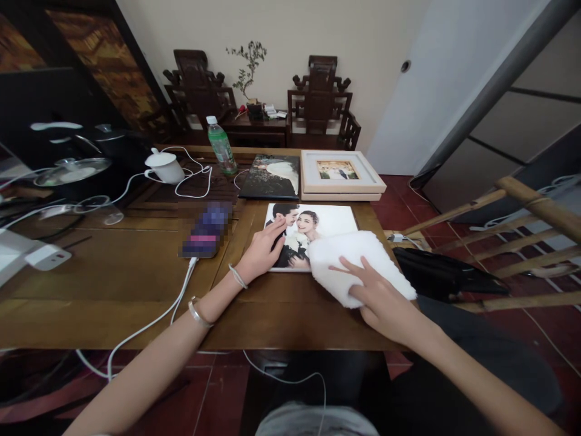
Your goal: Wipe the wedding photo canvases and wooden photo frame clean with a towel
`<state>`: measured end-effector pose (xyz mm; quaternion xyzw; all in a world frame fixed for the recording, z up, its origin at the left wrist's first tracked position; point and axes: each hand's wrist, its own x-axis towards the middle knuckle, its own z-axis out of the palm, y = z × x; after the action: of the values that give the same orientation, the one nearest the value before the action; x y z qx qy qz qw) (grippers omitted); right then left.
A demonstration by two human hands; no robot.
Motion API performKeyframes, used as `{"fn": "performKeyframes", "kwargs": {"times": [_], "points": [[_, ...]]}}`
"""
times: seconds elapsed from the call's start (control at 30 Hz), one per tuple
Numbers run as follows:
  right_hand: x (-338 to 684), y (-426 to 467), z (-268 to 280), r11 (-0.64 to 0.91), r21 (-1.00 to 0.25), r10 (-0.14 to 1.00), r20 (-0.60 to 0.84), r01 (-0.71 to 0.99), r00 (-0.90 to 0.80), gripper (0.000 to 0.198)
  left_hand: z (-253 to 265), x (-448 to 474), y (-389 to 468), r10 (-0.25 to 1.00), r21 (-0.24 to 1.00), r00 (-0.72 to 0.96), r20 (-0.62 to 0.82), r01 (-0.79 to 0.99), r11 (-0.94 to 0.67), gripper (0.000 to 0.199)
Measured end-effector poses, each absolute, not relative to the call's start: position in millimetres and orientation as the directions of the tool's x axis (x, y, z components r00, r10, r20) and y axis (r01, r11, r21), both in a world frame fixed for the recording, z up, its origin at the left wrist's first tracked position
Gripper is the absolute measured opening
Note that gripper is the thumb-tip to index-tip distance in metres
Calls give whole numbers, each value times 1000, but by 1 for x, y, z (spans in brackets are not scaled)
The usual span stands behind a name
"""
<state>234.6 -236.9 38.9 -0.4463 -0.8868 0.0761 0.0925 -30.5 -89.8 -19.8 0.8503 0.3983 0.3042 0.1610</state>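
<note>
A glossy wedding photo panel (331,218) lies on the wooden table close in front of me. My left hand (267,245) rests flat on its left side, fingers stretched out over the printed picture. A fluffy white cloth (345,251) covers the panel's lower right corner and reaches past it onto the table. My right hand (376,290) grips this cloth from above, with some fingers spread across it and the others bent into its near edge. The cloth hides part of the panel.
Behind the panel lie a dark photo panel (270,175) and stacked light wooden picture frames (376,184). A green-labelled bottle (221,148), a lidded white cup (164,166) and a blurred phone (206,230) on a white cable (181,290) are to the left. A bamboo chair (526,194) stands at right.
</note>
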Motion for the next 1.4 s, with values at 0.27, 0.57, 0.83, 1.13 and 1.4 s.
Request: {"fn": "performKeyframes", "kwargs": {"times": [0.27, 0.57, 0.83, 1.13, 1.4], "points": [[242, -128, 46, 492, -145, 869, 139, 859, -474, 39, -18, -31, -89, 754, 509, 510, 415, 557, -657, 42], [244, -97, 42, 454, -167, 885, 197, 875, -422, 42, -15, -30, -91, 771, 523, 492, 403, 567, -636, 42], [232, -210, 34, 582, -206, 814, 149, 787, -562, 43, -18, -29, -91, 777, 534, 480, 408, 565, -629, 42], [230, -206, 48, 572, -252, 815, 71, 780, -575, 45, -21, -30, -89, 784, 525, 478, 396, 583, -620, 42], [216, -102, 52, 516, -186, 856, 136, 836, -499, 28, -16, -30, -91, 759, 511, 496, 421, 562, -651, 42]]}}
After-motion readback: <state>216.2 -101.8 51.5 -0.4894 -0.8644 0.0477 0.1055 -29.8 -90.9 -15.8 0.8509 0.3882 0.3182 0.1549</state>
